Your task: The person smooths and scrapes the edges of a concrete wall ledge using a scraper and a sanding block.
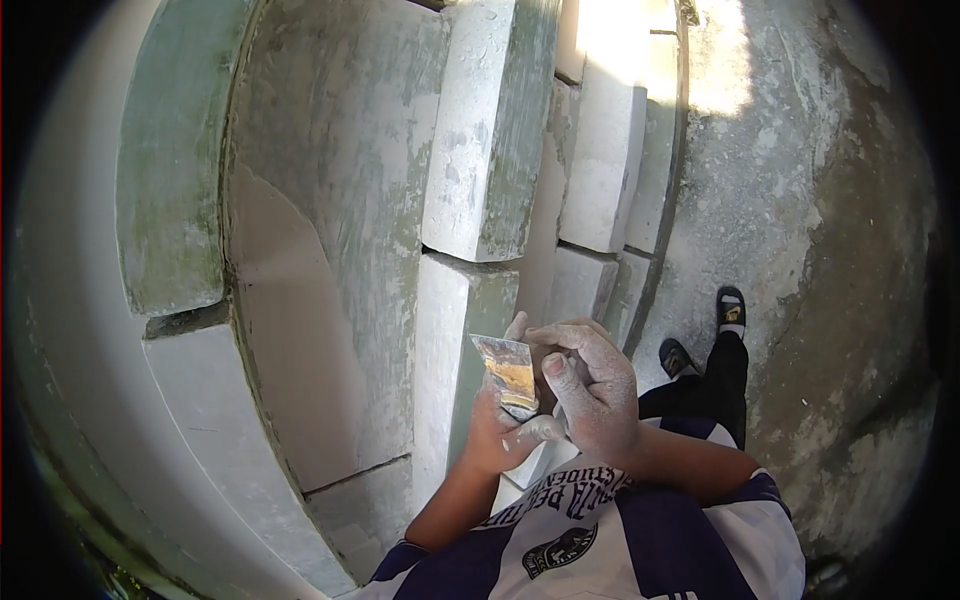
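A scraper blade (510, 372), flat metal with rusty-orange and yellowish marks, stands tilted up from my left hand (497, 432). That hand is closed around its lower end; a fingertip shows behind the blade's top edge and the white-dusted thumb lies below it. Any handle is hidden in the palm. My right hand (600, 395), coated in pale powder, is right beside the blade. Its fingers are bent, the index fingertip at the blade's right edge, with the thumb apart from them and nothing visible between.
Left and ahead is a stepped wall (340, 210) with patchy green-grey and white surfaces. White-coated ledges (465, 150) jut from it. On the right lies a stained concrete floor (800, 300), sunlit at the top. My sandalled feet (731, 308) stand there.
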A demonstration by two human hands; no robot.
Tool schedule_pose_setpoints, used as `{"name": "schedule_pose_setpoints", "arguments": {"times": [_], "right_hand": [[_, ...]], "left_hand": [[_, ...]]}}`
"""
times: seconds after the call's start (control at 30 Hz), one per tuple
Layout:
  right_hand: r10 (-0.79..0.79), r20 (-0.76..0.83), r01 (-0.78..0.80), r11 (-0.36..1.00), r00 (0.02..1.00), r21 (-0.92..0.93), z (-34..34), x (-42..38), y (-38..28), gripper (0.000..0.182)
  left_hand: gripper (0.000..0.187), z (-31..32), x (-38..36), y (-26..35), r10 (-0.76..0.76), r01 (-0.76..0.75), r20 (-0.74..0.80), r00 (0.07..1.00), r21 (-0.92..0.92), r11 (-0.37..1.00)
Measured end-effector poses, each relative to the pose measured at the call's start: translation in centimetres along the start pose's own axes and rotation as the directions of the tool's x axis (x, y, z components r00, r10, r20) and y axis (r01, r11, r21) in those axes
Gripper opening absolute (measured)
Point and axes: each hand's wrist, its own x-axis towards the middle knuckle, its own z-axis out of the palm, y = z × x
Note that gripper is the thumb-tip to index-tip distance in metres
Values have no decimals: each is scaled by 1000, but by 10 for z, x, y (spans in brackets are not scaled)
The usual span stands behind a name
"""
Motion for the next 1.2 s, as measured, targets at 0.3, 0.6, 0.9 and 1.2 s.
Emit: {"name": "schedule_pose_setpoints", "arguments": {"times": [0.3,0.6,0.9,1.2], "right_hand": [[62,328,-11,988,943,-155,-19,16,11,30],[227,308,-293,937,924,189,-22,28,18,24],[27,141,-11,993,990,-116,-31,81,31,22],[-611,-241,430,737,754,-521,-10,171,50,15]], "left_hand": [[47,-21,-6,3,-185,210,136,973,-198,958],[61,-9,6,35,-223,221,-144,964,-28,975],[31,-50,-10,65,-265,409,-418,869,303,861],[45,-55,2,61,-145,458,-500,854,587,668]]}}
